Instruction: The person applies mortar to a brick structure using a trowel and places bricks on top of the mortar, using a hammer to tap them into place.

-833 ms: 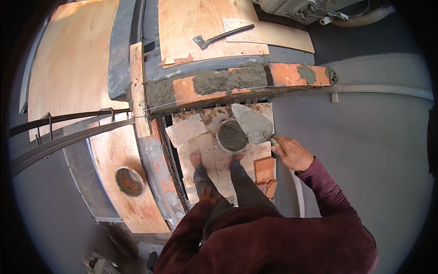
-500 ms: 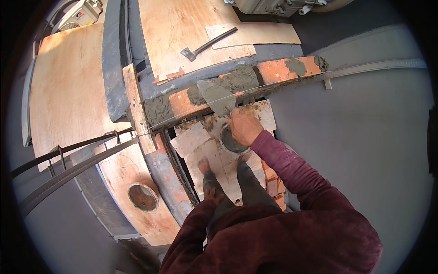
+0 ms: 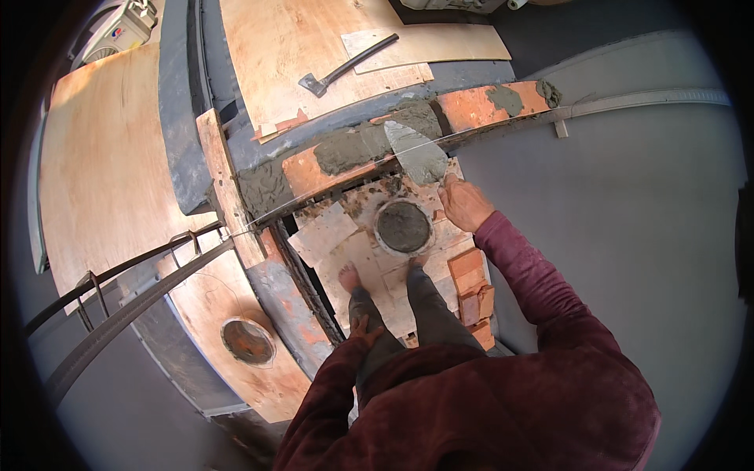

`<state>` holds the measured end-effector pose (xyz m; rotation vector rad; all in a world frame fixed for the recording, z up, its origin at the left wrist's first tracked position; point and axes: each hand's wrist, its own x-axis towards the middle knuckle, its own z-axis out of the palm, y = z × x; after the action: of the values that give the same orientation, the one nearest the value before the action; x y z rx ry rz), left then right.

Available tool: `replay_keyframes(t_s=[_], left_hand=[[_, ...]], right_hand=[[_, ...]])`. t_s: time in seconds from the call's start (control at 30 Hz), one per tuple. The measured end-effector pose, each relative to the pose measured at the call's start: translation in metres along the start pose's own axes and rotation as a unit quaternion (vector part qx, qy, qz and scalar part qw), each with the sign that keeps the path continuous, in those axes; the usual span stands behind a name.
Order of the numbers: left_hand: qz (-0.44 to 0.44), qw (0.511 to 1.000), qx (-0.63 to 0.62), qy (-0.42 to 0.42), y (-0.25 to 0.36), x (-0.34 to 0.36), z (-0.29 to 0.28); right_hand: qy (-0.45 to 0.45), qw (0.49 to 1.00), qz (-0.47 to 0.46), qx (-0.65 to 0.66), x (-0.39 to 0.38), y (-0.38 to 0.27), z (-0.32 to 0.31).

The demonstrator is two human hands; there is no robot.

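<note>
Presently, the right hand (image 3: 465, 204) is clamped on the trowel (image 3: 418, 155), which overlaps the near edge of the mortar-coated brick row (image 3: 471, 111); contact cannot be confirmed. The left hand (image 3: 364, 331) rests on the left leg (image 3: 370, 309), fingers extended. A round container (image 3: 399, 253) of grey mortar (image 3: 404, 225) sits on boards (image 3: 322, 234) near the trowel.

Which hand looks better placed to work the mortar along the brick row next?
Right, most likely. The right hand grips the trowel, which overlaps the brick row in view. The left hand rests on the left leg with no tool visible, farther from the mortar.
</note>
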<state>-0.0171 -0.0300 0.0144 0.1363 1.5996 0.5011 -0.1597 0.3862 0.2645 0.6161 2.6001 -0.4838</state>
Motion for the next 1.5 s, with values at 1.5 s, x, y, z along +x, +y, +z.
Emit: replay_keyframes(t_s=[1.5], left_hand=[[-0.08, 0.935, 0.342, 0.056, 0.001, 0.021, 0.065]], right_hand=[[-0.166, 0.972, 0.099, -0.132, 0.024, 0.222, 0.442]])
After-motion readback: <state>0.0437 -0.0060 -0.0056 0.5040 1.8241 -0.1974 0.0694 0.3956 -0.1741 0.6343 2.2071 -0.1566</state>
